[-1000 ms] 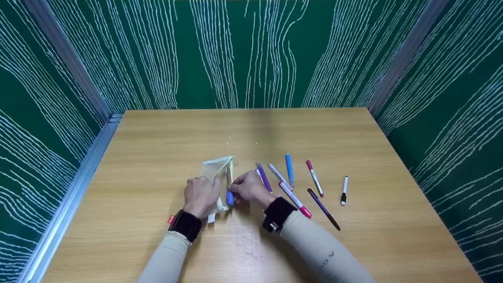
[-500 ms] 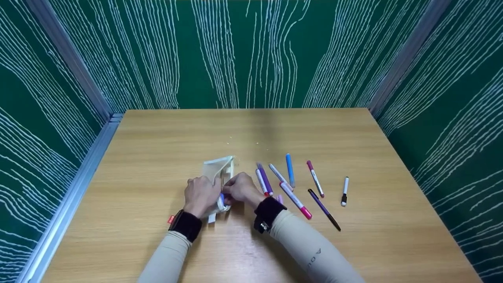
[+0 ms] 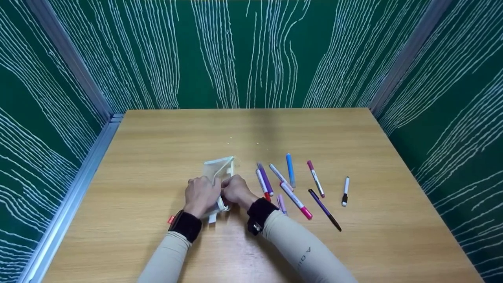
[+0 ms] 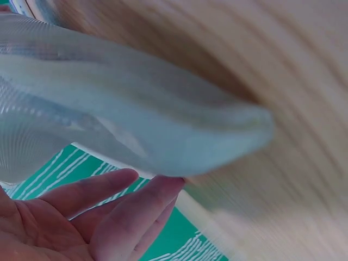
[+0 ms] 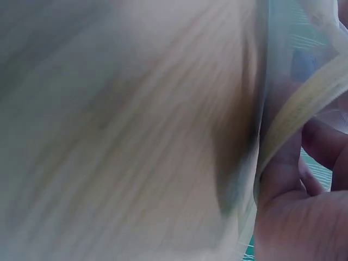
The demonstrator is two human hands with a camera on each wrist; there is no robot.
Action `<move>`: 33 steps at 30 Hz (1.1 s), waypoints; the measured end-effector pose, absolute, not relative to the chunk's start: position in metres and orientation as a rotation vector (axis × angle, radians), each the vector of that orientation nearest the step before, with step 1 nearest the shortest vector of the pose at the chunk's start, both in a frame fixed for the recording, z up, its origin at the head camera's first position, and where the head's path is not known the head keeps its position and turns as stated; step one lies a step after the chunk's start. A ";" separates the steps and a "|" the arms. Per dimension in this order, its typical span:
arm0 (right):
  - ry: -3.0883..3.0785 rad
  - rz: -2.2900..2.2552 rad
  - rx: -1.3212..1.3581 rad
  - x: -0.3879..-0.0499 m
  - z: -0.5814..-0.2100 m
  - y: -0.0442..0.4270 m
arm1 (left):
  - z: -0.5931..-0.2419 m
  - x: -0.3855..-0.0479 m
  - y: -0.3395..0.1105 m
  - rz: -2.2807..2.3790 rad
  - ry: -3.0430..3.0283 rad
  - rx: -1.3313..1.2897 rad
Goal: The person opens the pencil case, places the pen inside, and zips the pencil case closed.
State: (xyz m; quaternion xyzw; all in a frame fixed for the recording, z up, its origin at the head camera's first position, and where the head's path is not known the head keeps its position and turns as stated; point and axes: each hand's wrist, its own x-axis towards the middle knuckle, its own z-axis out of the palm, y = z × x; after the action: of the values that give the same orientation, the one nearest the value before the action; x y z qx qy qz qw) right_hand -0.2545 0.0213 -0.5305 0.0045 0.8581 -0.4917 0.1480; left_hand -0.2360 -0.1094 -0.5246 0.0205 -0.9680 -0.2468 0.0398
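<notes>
A pale mesh zip pouch [image 3: 211, 168] lies left of the table's middle, its opening facing right. My left hand [image 3: 202, 193] grips it by the body, thumb near the opening; in the left wrist view the fingers [image 4: 136, 217] touch the pouch's edge. At the opening, my right hand [image 3: 237, 190] reaches its fingertips inside, past the yellowish zip band [image 5: 304, 106]. Through the mesh in the right wrist view a blue marker end [image 5: 303, 64] shows beside those fingertips; the rest of the marker is hidden.
Right of the hands lie loose markers: a purple one [image 3: 265, 180], a red-capped one [image 3: 262, 182], a lilac one [image 3: 281, 204], a pink-capped one [image 3: 296, 201], a light blue one [image 3: 290, 169] and others. A black-capped marker [image 3: 345, 191] lies farthest right. Green walls enclose the table [image 3: 177, 129].
My right hand has moved left into the pouch opening, and the blue marker has slid out of sight in the head view. The lilac marker has come into view. My left hand stays put.
</notes>
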 end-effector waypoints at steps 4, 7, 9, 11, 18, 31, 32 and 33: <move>2.473 -1.425 -0.048 -0.254 -0.531 0.021 | -0.525 -0.236 -0.109 -0.752 -2.937 0.057; 2.455 -1.433 -0.103 -0.253 -0.531 0.022 | -0.525 -0.237 -0.109 -0.757 -2.931 0.061; 2.454 -1.417 -0.151 -0.253 -0.532 0.022 | -0.524 -0.237 -0.109 -0.759 -2.930 0.056; 2.446 -1.396 -0.190 -0.253 -0.532 0.022 | -0.524 -0.237 -0.109 -0.759 -2.925 0.041; 2.383 -1.409 -0.215 -0.252 -0.530 0.026 | -0.524 -0.235 -0.108 -0.781 -2.929 0.038; 2.257 -1.573 -0.131 -0.255 -0.521 0.053 | -0.525 -0.233 -0.109 -0.770 -2.928 0.024; 2.285 -1.556 -0.137 -0.255 -0.520 0.056 | -0.526 -0.233 -0.109 -0.762 -2.927 0.024; 2.319 -1.535 -0.153 -0.256 -0.520 0.059 | -0.526 -0.233 -0.109 -0.756 -2.927 0.023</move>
State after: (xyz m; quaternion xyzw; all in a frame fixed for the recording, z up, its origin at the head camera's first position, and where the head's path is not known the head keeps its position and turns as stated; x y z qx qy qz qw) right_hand -0.2555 0.0591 -0.5199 -0.0540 0.8193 -0.5425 0.1774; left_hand -0.2328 -0.1093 -0.5257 0.0076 -0.9665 -0.2497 0.0591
